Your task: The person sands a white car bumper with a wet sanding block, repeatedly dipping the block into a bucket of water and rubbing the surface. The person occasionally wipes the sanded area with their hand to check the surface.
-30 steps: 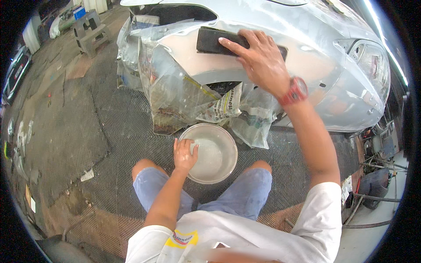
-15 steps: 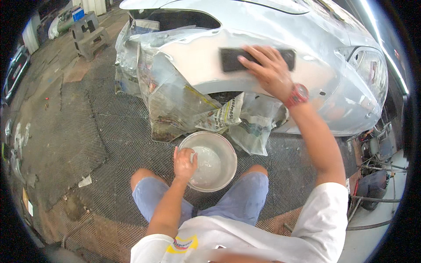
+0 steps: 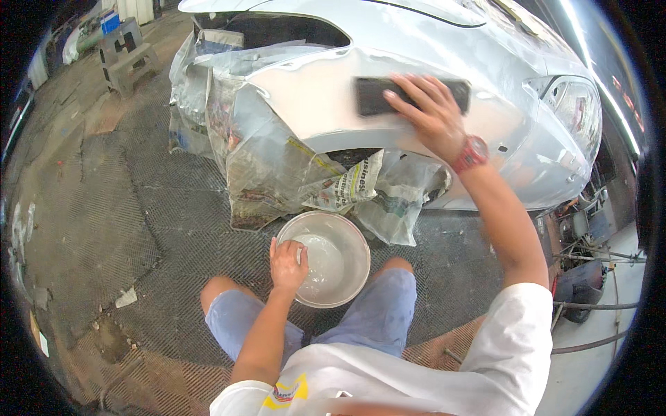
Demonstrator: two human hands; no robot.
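My right hand (image 3: 433,111), with a red watch at its wrist, grips a long black sanding block (image 3: 374,97) laid against a car's silver-white side panel (image 3: 333,69). A pale beige patch surrounds the block, above the wheel arch. Down between my knees stands a round whitish basin (image 3: 357,277) with cloudy liquid in its bottom. Over the basin's left rim my left hand (image 3: 288,267) is curled, fingers bent and gripping the edge. Masking sheets of newspaper and clear plastic (image 3: 270,173) hang over the wheel area, just beyond the basin.
A grey step stool (image 3: 128,59) with a blue box (image 3: 109,22) on it stands at the far left. Dark ribbed matting (image 3: 187,215) covers the floor. Metal frames and a dark part (image 3: 579,288) lie at the right.
The sanding block and my right hand have shifted very slightly along the panel. My left hand stays at the basin's rim. The whole view has moved a little.
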